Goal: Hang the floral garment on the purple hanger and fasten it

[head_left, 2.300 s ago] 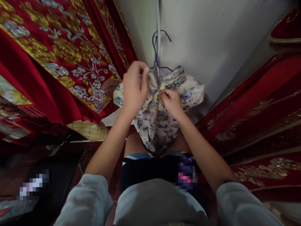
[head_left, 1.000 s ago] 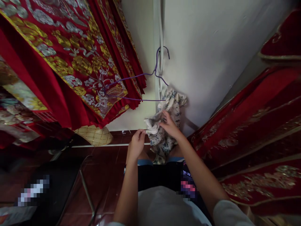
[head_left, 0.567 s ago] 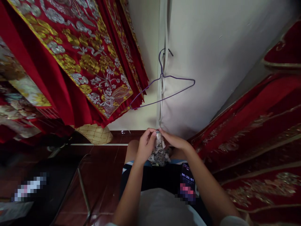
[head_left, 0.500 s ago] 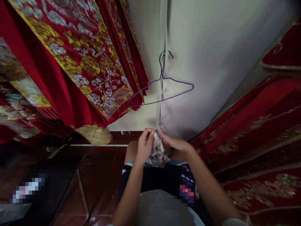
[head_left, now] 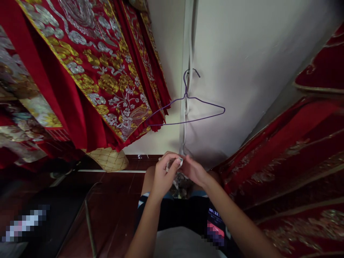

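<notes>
My left hand (head_left: 164,173) is closed, its thumb and fingers pinching the pale edge of a crumpled grey-and-white patterned cloth (head_left: 179,184). The cloth hangs down between my knees, partly hidden behind the hands. Close beside it on the right is my right hand (head_left: 197,172), its fingers stretched out towards the pinched edge. I cannot tell whether those fingertips touch the cloth. In front of both hands, a purple wire hanger (head_left: 197,120) hangs from a white strap (head_left: 190,46) along the wall.
Red cloths with gold and silver embroidery (head_left: 107,82) hang at the left. More red embroidered fabric (head_left: 290,150) slopes along the right. A phone showing a timer (head_left: 215,224) lies on my lap. At lower left stands a black surface (head_left: 61,204) beside a metal leg (head_left: 90,225).
My right hand has let its fingers straighten and drawn slightly away from the cloth's top. My left hand has turned, bunching the edge, and the cloth sits lower. The view has tilted up slightly.
</notes>
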Demonstrator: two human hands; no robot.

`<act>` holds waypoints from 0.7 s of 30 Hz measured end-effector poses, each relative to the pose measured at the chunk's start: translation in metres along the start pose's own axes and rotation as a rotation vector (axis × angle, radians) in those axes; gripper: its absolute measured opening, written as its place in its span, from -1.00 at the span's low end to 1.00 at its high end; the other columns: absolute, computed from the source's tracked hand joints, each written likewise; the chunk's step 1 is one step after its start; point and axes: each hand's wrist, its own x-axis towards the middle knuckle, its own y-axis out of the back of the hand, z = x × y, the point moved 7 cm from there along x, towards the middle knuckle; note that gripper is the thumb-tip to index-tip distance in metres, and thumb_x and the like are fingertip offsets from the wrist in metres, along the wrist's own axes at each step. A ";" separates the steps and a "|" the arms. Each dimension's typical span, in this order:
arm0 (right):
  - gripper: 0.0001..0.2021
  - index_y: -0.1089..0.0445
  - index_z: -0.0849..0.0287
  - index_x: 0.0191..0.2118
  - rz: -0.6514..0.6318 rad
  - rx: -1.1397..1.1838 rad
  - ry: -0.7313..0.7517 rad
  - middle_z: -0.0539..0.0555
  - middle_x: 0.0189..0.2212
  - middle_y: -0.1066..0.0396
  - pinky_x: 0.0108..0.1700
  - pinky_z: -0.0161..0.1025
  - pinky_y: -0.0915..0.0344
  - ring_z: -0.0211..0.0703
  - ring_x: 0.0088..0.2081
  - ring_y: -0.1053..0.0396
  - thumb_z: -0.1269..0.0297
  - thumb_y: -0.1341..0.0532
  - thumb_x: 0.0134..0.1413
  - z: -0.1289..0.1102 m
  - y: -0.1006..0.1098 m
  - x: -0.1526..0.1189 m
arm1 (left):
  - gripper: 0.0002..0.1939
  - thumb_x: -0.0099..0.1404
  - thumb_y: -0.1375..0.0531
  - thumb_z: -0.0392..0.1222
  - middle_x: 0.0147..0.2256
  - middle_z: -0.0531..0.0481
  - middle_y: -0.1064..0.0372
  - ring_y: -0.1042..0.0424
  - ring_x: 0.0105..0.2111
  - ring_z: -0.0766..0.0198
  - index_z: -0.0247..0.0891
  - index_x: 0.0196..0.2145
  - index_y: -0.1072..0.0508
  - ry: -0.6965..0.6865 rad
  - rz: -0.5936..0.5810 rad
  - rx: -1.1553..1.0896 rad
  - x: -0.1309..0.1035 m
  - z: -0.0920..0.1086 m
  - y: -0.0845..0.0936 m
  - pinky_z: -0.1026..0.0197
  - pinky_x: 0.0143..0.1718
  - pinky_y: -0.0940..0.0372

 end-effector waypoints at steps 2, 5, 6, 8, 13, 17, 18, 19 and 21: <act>-0.44 -0.48 0.08 -0.09 0.141 0.047 0.014 0.17 -0.07 -0.51 0.03 -0.03 -0.37 0.08 0.03 -0.43 -0.29 -0.20 0.00 -0.003 0.012 0.002 | -0.89 0.39 -0.16 -0.21 -0.21 -0.09 -0.46 -0.42 -0.09 0.14 -0.21 -0.25 -0.49 -0.043 -0.070 0.055 -0.004 0.010 -0.009 0.15 -0.01 -0.27; -0.58 -0.50 0.09 -0.10 0.276 0.043 0.011 0.13 -0.10 -0.53 0.03 -0.07 -0.38 0.06 -0.01 -0.45 0.04 -0.34 -0.13 -0.009 0.024 0.000 | -0.90 0.38 -0.17 -0.25 -0.17 -0.09 -0.47 -0.40 -0.03 0.13 -0.18 -0.23 -0.51 -0.090 -0.202 0.161 -0.012 0.022 -0.027 0.09 0.09 -0.24; -0.59 -0.51 0.10 -0.12 0.291 0.042 -0.002 0.12 -0.12 -0.54 0.02 -0.09 -0.38 0.05 -0.04 -0.46 0.17 -0.35 -0.20 -0.012 0.025 -0.001 | -0.89 0.38 -0.17 -0.26 -0.17 -0.09 -0.47 -0.40 -0.02 0.12 -0.17 -0.22 -0.51 -0.112 -0.223 0.185 -0.015 0.024 -0.031 0.06 0.11 -0.23; -0.60 -0.53 0.11 -0.17 0.297 0.054 -0.008 0.10 -0.16 -0.55 -0.02 -0.12 -0.39 0.03 -0.11 -0.48 0.33 -0.31 -0.30 -0.021 0.025 -0.004 | -0.86 0.37 -0.18 -0.26 -0.12 -0.10 -0.49 -0.40 0.03 0.09 -0.15 -0.15 -0.52 -0.135 -0.192 0.187 -0.018 0.026 -0.030 0.02 0.17 -0.20; -0.47 -0.53 0.15 -0.08 0.074 0.026 -0.093 0.08 -0.21 -0.58 -0.19 -0.20 -0.40 -0.05 -0.26 -0.50 0.44 -0.21 -0.34 -0.037 0.004 -0.013 | -0.33 0.35 -0.23 -0.11 0.22 -0.18 -0.28 -0.23 0.26 0.06 -0.06 0.35 -0.11 -0.026 -0.018 -0.062 0.000 0.004 0.007 0.00 0.30 -0.09; -0.48 -0.55 0.20 -0.09 -0.090 -0.039 -0.245 0.05 -0.30 -0.58 -0.29 -0.33 -0.37 -0.19 -0.37 -0.48 0.47 -0.25 -0.34 -0.047 -0.004 -0.026 | -0.42 0.27 -0.20 0.24 0.01 -0.20 -0.49 -0.43 0.05 -0.05 -0.21 0.07 -0.50 0.215 -0.561 -0.128 0.011 -0.033 -0.004 0.02 0.08 -0.31; -0.50 -0.55 0.20 -0.09 -0.112 -0.081 -0.258 0.06 -0.29 -0.58 -0.27 -0.34 -0.37 -0.19 -0.35 -0.49 0.46 -0.29 -0.32 -0.055 -0.001 -0.031 | -0.43 0.24 -0.20 0.29 -0.11 -0.18 -0.54 -0.49 -0.07 -0.04 -0.24 -0.06 -0.57 0.277 -0.719 -0.112 0.008 -0.040 -0.007 0.06 -0.03 -0.36; -0.52 -0.55 0.20 -0.09 -0.134 -0.136 -0.266 0.07 -0.25 -0.58 -0.24 -0.33 -0.39 -0.18 -0.30 -0.50 0.45 -0.34 -0.30 -0.064 0.002 -0.036 | -0.45 0.21 -0.21 0.31 -0.21 -0.14 -0.56 -0.51 -0.19 0.01 -0.25 -0.18 -0.60 0.327 -0.845 -0.073 0.003 -0.047 -0.007 0.11 -0.15 -0.38; -0.48 -0.54 0.19 -0.04 -0.201 -0.284 -0.298 0.11 -0.13 -0.57 -0.14 -0.28 -0.40 -0.12 -0.19 -0.52 0.42 -0.42 -0.29 -0.084 0.009 -0.049 | -0.53 0.22 -0.23 0.25 -0.38 -0.05 -0.53 -0.45 -0.40 0.15 -0.25 -0.33 -0.60 0.376 -0.980 0.093 -0.005 -0.059 0.002 0.22 -0.37 -0.30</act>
